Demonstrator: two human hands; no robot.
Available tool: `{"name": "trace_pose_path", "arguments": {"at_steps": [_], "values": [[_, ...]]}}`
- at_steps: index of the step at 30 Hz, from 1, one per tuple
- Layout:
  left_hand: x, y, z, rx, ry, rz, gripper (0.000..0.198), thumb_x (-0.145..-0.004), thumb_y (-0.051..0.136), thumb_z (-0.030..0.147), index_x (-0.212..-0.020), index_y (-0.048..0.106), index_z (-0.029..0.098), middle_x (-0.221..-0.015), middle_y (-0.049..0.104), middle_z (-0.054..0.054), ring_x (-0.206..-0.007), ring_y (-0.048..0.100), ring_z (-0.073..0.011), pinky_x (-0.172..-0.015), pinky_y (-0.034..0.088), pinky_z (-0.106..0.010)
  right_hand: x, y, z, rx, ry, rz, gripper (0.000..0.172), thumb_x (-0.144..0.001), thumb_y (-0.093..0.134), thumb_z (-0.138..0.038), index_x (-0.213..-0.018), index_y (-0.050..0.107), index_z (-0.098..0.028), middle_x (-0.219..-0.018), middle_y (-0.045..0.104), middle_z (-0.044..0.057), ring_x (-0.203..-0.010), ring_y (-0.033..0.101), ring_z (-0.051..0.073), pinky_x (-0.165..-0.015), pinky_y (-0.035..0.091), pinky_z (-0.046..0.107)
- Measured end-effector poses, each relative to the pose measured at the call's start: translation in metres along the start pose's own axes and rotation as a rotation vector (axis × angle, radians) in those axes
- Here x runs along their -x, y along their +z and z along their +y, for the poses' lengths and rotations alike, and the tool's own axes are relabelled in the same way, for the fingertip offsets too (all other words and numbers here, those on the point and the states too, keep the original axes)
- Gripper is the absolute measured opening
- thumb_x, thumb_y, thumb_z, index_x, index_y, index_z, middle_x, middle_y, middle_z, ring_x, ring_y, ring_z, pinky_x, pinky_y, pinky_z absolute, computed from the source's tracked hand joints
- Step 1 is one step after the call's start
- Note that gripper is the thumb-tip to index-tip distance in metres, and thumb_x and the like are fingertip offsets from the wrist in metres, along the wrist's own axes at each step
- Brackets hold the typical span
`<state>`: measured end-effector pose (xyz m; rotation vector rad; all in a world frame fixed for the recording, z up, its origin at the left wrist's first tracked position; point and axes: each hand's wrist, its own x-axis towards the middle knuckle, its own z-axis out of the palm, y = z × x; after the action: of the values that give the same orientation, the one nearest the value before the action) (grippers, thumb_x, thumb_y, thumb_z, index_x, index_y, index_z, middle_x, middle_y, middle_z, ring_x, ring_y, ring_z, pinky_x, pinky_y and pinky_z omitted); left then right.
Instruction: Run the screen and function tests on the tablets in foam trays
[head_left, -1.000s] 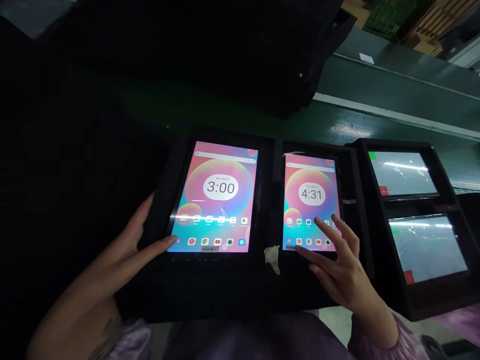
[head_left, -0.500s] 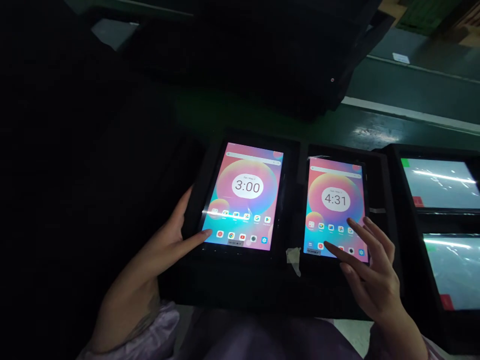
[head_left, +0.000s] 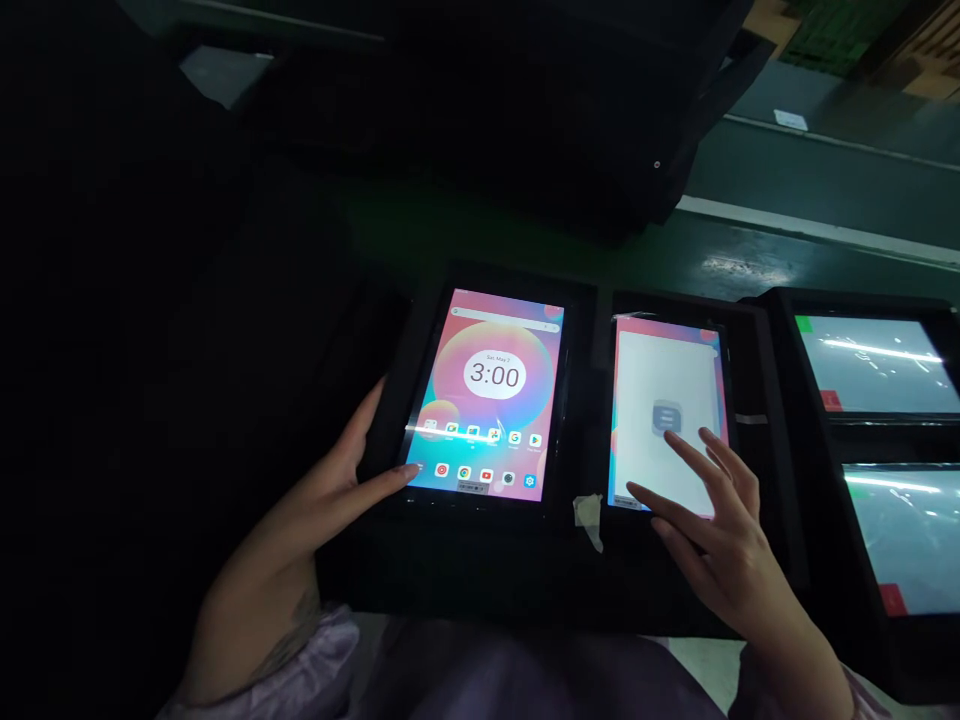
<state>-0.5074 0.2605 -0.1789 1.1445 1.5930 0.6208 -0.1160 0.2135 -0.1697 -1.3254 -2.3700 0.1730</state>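
Right tablet (head_left: 666,415) under open right hand (head_left: 724,530), left hand (head_left: 315,500) open against left tablet's edge (head_left: 397,400)

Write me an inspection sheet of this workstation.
surface: black fixture under the tablets, dark and partly lost in shadow.
job's things: left tablet shows a home screen reading 3:00; right tablet shows a white panel with a grey icon.
clutter: strip of pale tape on the fixture between the tablets.
hands: left hand rests at the left tablet's lower left edge; right hand has its fingers over the right tablet's lower screen, contact unclear.
cables: nothing seen.
surroundings: two more tablets in a black stand to the right; green surface with a white stripe beyond.
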Motion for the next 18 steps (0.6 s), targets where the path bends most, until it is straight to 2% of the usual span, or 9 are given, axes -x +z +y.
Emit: {"name": "trace_pose_path", "arguments": {"at_steps": [4,8,12,14,18], "values": [[0.001,-0.001,-0.003,0.002,0.026,-0.014,0.109,-0.085,0.076,0.061,-0.173,0.017,0.034,-0.182,0.016,-0.002,-0.167,0.014,-0.0374,-0.132,0.026,-0.054,0.001,0.002,0.002,0.022,0.003,-0.002,0.027,-0.105,0.059,-0.019,-0.128,0.072,-0.026,-0.167,0.041,0.007,-0.161,0.028,0.038,-0.114,0.048,0.058],[0.005,-0.001,0.005,-0.026,-0.019,-0.040,0.104,-0.088,0.075,0.057,-0.173,0.016,0.037,-0.183,0.012,-0.001,-0.167,0.012,-0.0370,-0.132,0.026,-0.054,0.003,0.006,0.005,0.000,-0.001,0.050,0.027,-0.104,0.061,-0.019,-0.128,0.072,-0.027,-0.168,0.042,0.005,-0.160,0.032,0.037,-0.114,0.047,0.057],[0.008,-0.001,0.012,-0.005,-0.042,-0.028,0.108,-0.087,0.076,0.052,-0.173,0.014,0.035,-0.183,0.012,-0.001,-0.167,0.010,-0.0347,-0.132,0.028,-0.052,0.005,0.008,0.007,-0.023,0.008,0.088,0.029,-0.103,0.062,-0.017,-0.127,0.073,-0.029,-0.169,0.042,0.002,-0.159,0.035,0.037,-0.114,0.048,0.055],[0.010,0.000,0.016,0.025,-0.073,0.009,0.101,-0.087,0.076,0.052,-0.171,0.022,0.039,-0.182,0.019,0.001,-0.167,0.015,-0.0333,-0.132,0.029,-0.049,0.005,0.004,0.010,-0.029,0.023,0.112,0.030,-0.102,0.062,-0.016,-0.127,0.074,-0.029,-0.168,0.045,0.001,-0.157,0.039,0.037,-0.113,0.050,0.054],[0.004,0.006,0.025,0.152,-0.245,0.159,0.080,-0.090,0.074,0.062,-0.162,0.044,0.044,-0.172,0.045,0.002,-0.159,0.040,-0.0333,-0.130,0.035,-0.049,-0.004,-0.016,0.028,0.069,0.102,0.207,0.028,-0.102,0.062,-0.018,-0.120,0.079,-0.031,-0.157,0.058,0.003,-0.150,0.049,0.036,-0.110,0.055,0.054]]}}
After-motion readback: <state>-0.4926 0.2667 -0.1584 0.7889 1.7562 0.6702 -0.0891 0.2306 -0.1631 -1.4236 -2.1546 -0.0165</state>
